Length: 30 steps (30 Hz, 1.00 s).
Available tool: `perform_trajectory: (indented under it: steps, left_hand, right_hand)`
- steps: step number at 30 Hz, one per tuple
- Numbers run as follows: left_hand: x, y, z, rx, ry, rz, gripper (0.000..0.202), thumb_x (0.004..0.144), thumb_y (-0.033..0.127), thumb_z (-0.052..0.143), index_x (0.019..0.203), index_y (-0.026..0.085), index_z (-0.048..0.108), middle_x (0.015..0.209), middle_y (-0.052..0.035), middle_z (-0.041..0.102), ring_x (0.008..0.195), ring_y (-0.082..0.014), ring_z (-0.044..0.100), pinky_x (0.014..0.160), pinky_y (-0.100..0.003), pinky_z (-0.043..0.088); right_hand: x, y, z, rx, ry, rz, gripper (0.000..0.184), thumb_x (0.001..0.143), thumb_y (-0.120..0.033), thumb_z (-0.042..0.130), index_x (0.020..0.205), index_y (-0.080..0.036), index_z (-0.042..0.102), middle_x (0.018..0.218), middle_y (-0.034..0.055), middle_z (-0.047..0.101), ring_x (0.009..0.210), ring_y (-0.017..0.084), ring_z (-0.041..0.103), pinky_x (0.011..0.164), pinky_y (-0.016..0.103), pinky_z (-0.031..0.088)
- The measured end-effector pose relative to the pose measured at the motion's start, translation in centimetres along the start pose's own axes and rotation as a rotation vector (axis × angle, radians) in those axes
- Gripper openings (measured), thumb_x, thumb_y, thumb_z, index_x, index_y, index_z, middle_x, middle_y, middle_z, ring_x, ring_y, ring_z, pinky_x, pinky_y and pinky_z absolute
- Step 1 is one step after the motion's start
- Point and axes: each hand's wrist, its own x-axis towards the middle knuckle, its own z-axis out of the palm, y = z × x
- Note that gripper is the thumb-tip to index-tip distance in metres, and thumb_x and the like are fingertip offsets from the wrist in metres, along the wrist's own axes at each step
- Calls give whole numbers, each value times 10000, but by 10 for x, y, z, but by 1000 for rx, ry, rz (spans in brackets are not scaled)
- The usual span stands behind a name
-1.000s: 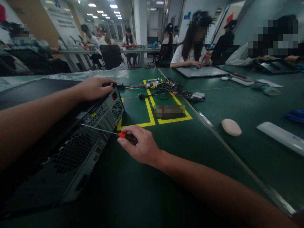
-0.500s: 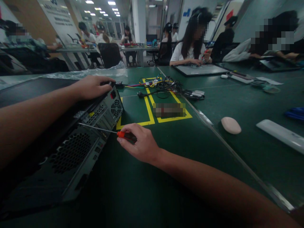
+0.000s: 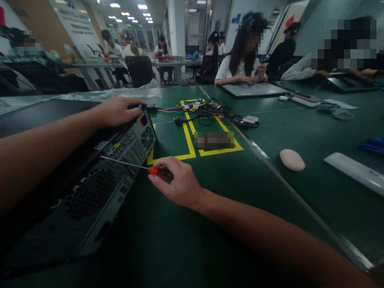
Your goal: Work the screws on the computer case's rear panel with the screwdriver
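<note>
A black and grey desktop computer case (image 3: 87, 196) lies at the left of the green table, its rear panel with vents and ports facing right. My left hand (image 3: 121, 110) rests on the case's top near the far rear corner, fingers stretched out and thumb along the edge. Between the thumb and fingers of my right hand (image 3: 180, 182) is a screwdriver (image 3: 153, 171) with an orange-and-dark handle. Its thin shaft points left, and the tip meets the rear panel near the upper edge. Whether a screw sits under the tip is too small to tell.
Beyond my right hand are yellow tape outlines (image 3: 192, 148), a blurred-out block (image 3: 213, 140) and tangled cables (image 3: 214, 107). A pinkish oval object (image 3: 292, 160) and a white bar (image 3: 355, 172) lie to the right. Co-workers sit across the table; one handles a flat panel (image 3: 255, 89).
The view has shifted very slightly. Both hands, the screwdriver and the case keep the same positions relative to each other.
</note>
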Motion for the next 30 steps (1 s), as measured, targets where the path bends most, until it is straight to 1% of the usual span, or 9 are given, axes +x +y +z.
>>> perform_trajectory:
  steps: [5,11,16,22,26,30]
  left_hand:
    - [1,-3,1,-13,-8,11,710,942,516,391,1525,183,621,1450,-132,674,1286,-360,633,1116,-468,458]
    - [1,-2,1,2,-6,29,727,942,517,373,1529,162,615,1421,-166,687,1272,-380,642,1101,-495,465]
    - [0,0,-1,-17,-10,28,709,945,518,385,1522,182,623,1413,-145,691,1264,-364,646,1099,-469,467]
    - [2,-4,1,4,-16,30,711,958,533,369,1535,191,605,1380,-155,702,1257,-362,647,1085,-475,470]
    - [2,-4,0,13,-18,32,712,962,541,367,1533,191,607,1397,-155,697,1237,-359,649,1078,-475,475]
    - [1,-3,0,-8,-27,35,725,951,533,377,1539,171,596,1434,-155,679,1262,-365,634,1099,-491,466]
  right_hand:
    - [0,0,0,7,12,-12,197,996,-377,678,1103,-212,661,1035,45,754,879,168,718,810,315,592]
    - [0,0,1,-1,39,-49,192,989,-364,690,1089,-203,658,1011,44,755,867,165,715,800,303,584]
    - [0,0,1,-8,21,-17,200,989,-373,682,1101,-209,660,1012,45,753,862,166,710,799,305,582]
    - [-1,0,3,-3,28,-19,209,990,-379,684,1105,-206,663,1014,49,751,868,169,706,810,309,575]
    - [-1,0,2,-1,36,-18,205,980,-371,697,1100,-209,664,1008,46,753,852,167,704,798,304,573]
    - [-1,0,2,1,26,-5,207,980,-377,695,1103,-213,667,1019,50,754,862,172,706,801,308,573]
